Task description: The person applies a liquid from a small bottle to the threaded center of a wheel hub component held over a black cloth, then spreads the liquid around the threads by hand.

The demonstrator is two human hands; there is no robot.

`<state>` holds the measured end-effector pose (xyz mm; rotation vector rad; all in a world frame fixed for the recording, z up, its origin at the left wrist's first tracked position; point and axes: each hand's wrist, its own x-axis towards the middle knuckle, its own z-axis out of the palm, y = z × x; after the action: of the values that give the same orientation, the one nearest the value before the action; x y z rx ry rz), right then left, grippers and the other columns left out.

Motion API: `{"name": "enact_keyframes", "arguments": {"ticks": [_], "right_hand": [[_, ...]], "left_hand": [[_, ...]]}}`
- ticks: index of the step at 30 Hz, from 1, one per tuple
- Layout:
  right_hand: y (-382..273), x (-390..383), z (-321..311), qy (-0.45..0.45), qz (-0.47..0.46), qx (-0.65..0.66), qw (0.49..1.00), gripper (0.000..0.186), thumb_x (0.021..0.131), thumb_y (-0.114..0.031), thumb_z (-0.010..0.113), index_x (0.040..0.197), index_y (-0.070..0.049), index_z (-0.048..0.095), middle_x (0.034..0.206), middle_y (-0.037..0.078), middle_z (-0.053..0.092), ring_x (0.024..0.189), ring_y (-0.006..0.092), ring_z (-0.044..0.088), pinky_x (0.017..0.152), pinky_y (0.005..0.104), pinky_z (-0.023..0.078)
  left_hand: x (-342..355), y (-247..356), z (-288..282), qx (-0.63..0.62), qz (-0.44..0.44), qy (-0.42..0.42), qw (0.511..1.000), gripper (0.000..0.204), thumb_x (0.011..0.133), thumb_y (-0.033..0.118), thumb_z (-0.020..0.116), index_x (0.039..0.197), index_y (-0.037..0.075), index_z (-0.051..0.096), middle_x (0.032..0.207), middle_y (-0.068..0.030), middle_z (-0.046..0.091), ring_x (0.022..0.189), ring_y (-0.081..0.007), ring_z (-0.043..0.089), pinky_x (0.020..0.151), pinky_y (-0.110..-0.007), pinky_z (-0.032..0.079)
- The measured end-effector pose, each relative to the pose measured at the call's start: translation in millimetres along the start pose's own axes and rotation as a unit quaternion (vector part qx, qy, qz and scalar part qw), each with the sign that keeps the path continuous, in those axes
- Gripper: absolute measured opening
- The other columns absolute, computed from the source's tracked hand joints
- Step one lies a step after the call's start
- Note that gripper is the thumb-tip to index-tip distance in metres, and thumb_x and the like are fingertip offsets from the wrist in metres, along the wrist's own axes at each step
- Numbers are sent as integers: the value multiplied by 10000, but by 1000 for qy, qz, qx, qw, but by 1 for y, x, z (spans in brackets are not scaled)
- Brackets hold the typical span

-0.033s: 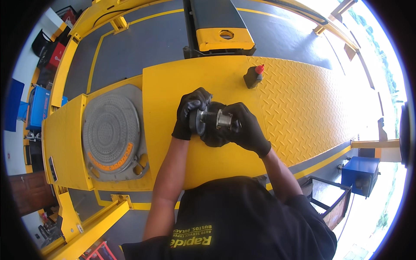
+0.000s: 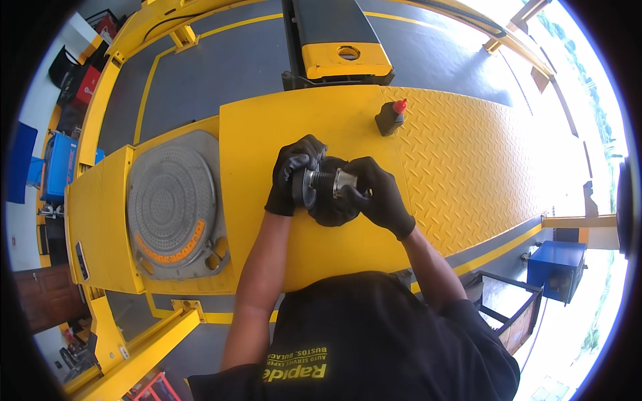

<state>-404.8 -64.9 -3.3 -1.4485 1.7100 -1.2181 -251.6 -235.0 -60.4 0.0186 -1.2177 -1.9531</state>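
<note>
Curving as an orange strip label (image 2: 167, 246) along the lower rim of the round grey plate (image 2: 170, 194), well left of and below the gloved fingers (image 2: 301, 162). Sitting as a small dark rectangular tag (image 2: 81, 259) on the yellow ramp (image 2: 267, 127), farther left still. Showing as yellow printed lettering (image 2: 294, 371) on the black shirt (image 2: 374, 334), well below the fingers. Standing as a blue box (image 2: 60, 164) far left of the fingers and a second blue box (image 2: 558, 267) far right, lower.

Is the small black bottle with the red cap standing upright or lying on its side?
Upright. The black bottle stands on its base on the yellow ramp, red cap on top, apart from both gloved hands.
</note>
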Motion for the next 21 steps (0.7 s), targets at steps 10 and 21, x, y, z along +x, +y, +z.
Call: {"name": "enact_keyframes", "arguments": {"ticks": [10, 21], "right_hand": [[8, -3, -12, -1, -180, -82, 980, 393, 951, -181, 773, 1246, -1, 586, 1045, 89, 662, 933, 165, 640, 846, 314, 529], [18, 6, -3, -2, -126, 69, 990, 290, 1067, -245, 636, 1236, -11, 606, 1058, 52, 647, 999, 136, 626, 926, 293, 512]], "left_hand": [[-5, 9, 17, 157, -1, 10, 988, 334, 845, 320, 646, 710, 23, 576, 780, -103, 559, 890, -251, 569, 1021, -465, 459], [-11, 2, 11, 122, 32, 58, 990, 288, 864, 297, 625, 747, 38, 576, 855, -113, 562, 933, -262, 553, 1028, -449, 446]]}}
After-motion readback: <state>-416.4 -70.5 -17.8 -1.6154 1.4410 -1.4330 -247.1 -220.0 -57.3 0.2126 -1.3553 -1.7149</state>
